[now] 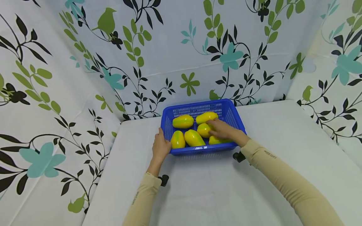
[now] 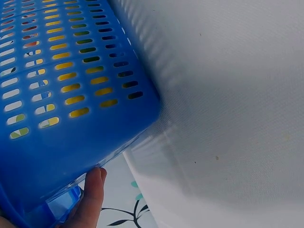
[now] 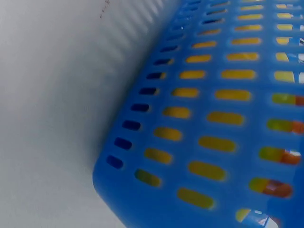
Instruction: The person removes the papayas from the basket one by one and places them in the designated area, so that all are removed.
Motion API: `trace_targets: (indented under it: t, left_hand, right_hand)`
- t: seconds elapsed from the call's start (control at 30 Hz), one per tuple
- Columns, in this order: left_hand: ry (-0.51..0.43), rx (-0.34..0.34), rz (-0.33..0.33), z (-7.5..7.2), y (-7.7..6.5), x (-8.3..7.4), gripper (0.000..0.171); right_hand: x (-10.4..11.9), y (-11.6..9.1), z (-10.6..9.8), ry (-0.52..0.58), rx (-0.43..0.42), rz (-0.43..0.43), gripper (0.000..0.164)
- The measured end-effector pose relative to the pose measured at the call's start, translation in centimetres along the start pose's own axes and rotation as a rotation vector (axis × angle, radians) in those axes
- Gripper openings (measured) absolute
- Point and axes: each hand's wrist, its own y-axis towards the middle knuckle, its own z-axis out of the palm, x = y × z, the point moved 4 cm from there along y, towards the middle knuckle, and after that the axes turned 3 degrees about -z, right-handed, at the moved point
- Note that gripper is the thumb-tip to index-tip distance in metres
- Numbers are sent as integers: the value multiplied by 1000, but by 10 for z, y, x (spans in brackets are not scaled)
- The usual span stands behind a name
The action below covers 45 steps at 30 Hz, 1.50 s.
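Note:
A blue plastic basket (image 1: 203, 150) with slotted walls stands on the white table, holding several glossy, oblong yellow fruits, some streaked with green. At its left front corner my left hand (image 1: 161, 145) grips the rim; in the left wrist view one finger (image 2: 91, 194) lies against the basket's end. My right hand (image 1: 223, 129) reaches in over the right front corner, its fingers bent over a yellow fruit (image 1: 203, 130) near the middle. Another fruit (image 1: 216, 140) lies partly hidden under that hand. The right wrist view shows the basket's slotted wall (image 3: 190, 128) with yellow behind it.
The white-covered table (image 1: 195, 194) extends on both sides of the basket and in front of it. Behind the basket hangs a patterned cloth (image 1: 169, 69) with leaves and birds, and similar cloth closes off the left and right sides.

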Motion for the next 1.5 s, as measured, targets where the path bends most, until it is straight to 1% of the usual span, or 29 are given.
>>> trace_targets:
  t: [0.13,0.27,0.53,0.7,0.8,0.93,1.03,1.2,1.37,1.5]
  left_hand:
    - [2,1,-3,1,1,0,68]
    - [7,4,-9,3,1,-2,69]
    - [12,5,-9,5,-1,-5,70]
    - [16,7,-1,4,-3,-6,70]
    - [33,1,-9,3,-2,-6,70]
    - [55,-3,-20,1,-1,-5,71]
    - [54,-3,-16,0,0,-4,70]
    - [49,7,-30,0,0,-2,71]
    - [40,6,-39,0,0,-2,72]
    - [36,1,-36,1,0,-3,72]
  right_hand:
    - [-3,3,2,25,32,31,63]
    - [-5,5,5,22,55,64,70]
    - [-9,6,7,14,53,107,73]
    - [-10,6,8,10,41,109,71]
    - [-8,6,6,16,26,96,71]
    - [-4,6,1,15,-3,73,72]
    - [1,7,-7,5,-33,53,73]
    - [5,7,-24,-31,-77,14,73]
    - [6,3,-41,-61,-180,-46,72]
    - [3,-1,-50,-52,-238,-51,74]
